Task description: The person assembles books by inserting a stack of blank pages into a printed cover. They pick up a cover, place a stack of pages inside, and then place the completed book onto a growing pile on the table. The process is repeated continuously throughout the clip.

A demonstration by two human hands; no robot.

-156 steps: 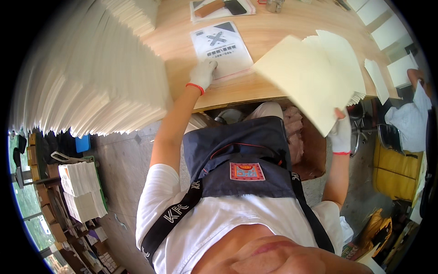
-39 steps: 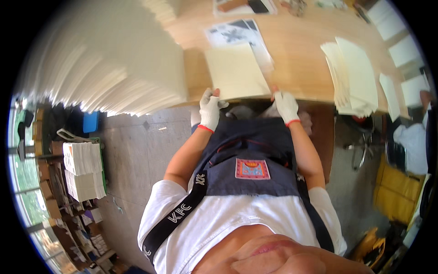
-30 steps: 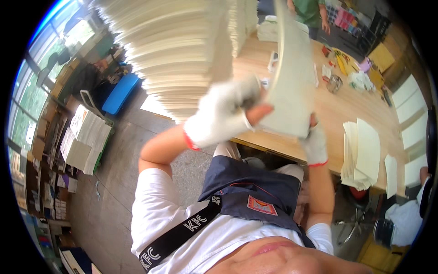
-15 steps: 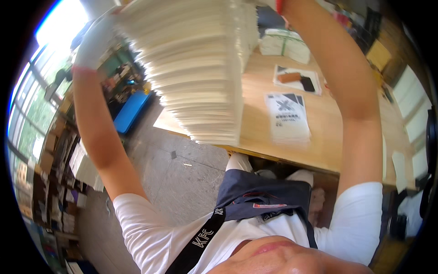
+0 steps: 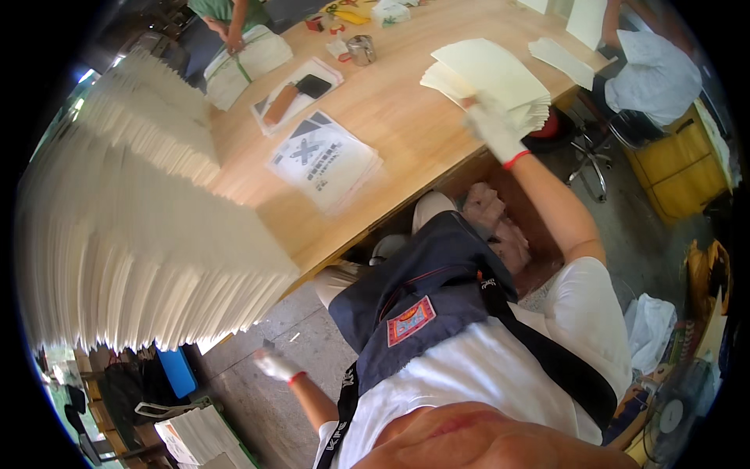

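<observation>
At the counter's near right edge: we find the right hand (image 5: 492, 129), in a white glove with a red cuff, its fingertips at the near left edge of the fanned cream sheets (image 5: 500, 74); blur hides how far it is open, and we cannot tell whether it has hold of a sheet.
Fanned cream sheets: we note them lying flat on the counter (image 5: 414, 117), overlapping unevenly.
Left hand: we see it (image 5: 277, 366) low over the grey floor (image 5: 289, 391), gloved likewise, well apart from the sheets; it is blurred, so we cannot tell how far it is open, and we see nothing held.
Printed sheets: we record a white pile (image 5: 320, 156) with dark print, mid-counter near the front edge.
Beyond the print: we observe a brown block (image 5: 283, 103) and a black flat object (image 5: 315, 85) on further white paper (image 5: 272, 94), with a metal tin (image 5: 362, 50) near it.
Tall paper stack: we place it (image 5: 156, 234) at the left, its many layers rising high.
Strapped bundle: we find it (image 5: 266, 51) at the far side, a green strap around it, a co-worker's hand (image 5: 234, 39) at its top.
</observation>
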